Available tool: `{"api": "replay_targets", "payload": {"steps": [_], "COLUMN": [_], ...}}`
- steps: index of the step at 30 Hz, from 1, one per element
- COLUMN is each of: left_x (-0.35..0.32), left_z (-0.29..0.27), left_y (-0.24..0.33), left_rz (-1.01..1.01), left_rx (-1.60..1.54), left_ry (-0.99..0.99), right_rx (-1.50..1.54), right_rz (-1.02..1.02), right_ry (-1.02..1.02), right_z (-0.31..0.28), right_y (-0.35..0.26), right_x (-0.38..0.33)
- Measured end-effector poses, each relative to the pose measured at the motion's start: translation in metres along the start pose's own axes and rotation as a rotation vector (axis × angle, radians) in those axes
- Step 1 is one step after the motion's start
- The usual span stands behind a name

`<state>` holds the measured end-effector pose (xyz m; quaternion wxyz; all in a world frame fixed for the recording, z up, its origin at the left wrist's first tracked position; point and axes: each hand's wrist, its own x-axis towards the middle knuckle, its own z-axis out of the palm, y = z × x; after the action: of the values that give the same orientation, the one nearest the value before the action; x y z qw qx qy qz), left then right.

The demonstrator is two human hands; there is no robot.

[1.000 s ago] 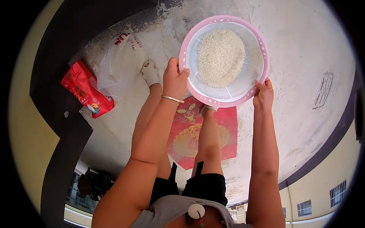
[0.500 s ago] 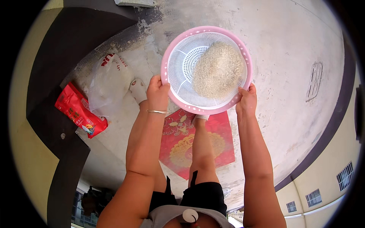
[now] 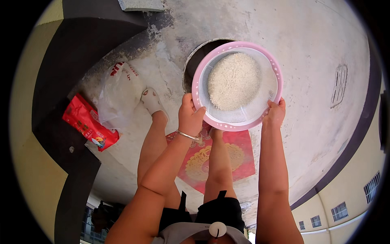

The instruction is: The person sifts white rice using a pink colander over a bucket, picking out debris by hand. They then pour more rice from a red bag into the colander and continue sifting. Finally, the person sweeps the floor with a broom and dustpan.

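Between my two hands is a round colander (image 3: 278,81) with a pink rim and white mesh, held above the ground. A mound of white rice (image 3: 235,81) fills its left and middle part. My left hand (image 3: 191,116), a bangle at its wrist, grips the rim at the near left, thumb on top. At the near right, my right hand (image 3: 275,112) closes on the rim, with the thumb over its edge. Behind the colander's left side shows a dark round shape with a pale edge (image 3: 189,67), mostly hidden; whether it is a vessel or an opening, I cannot tell.
A red mat (image 3: 239,152) with gold patterns lies by my feet. On the left, a red packet (image 3: 90,123) sits beside a white plastic bag (image 3: 118,97). A dark-based wall (image 3: 61,81) rises there. A slotted drain cover (image 3: 339,86) is at the right.
Both hands have brought the colander rightward and slightly nearer. The rice has shifted from its right side toward the left and middle. The dark round shape behind it has come into view.
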<state>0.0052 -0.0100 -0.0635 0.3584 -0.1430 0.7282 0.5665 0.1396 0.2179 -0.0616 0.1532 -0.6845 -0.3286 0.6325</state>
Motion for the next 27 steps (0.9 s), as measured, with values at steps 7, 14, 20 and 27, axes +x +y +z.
{"api": "replay_targets", "payload": {"steps": [7, 14, 20, 27], "left_x": [-0.008, -0.001, 0.020, 0.012], "left_z": [0.000, -0.006, -0.027, -0.028], "left_y": [0.008, 0.003, 0.036, 0.045], "left_rz": [0.001, 0.059, -0.310, -0.290], "left_rx": [0.051, 0.177, -0.357, -0.293], "left_ry": [-0.017, 0.018, 0.022, -0.006], "right_rx": [-0.006, 0.003, 0.018, -0.045], "right_rz": [0.109, -0.002, -0.005, -0.104], "right_ry": [0.061, -0.046, -0.034, 0.054], "right_z": [-0.011, -0.006, 0.025, 0.017], "right_y": [-0.011, 0.010, 0.020, 0.010], "right_x": [0.015, 0.003, -0.028, -0.020]}}
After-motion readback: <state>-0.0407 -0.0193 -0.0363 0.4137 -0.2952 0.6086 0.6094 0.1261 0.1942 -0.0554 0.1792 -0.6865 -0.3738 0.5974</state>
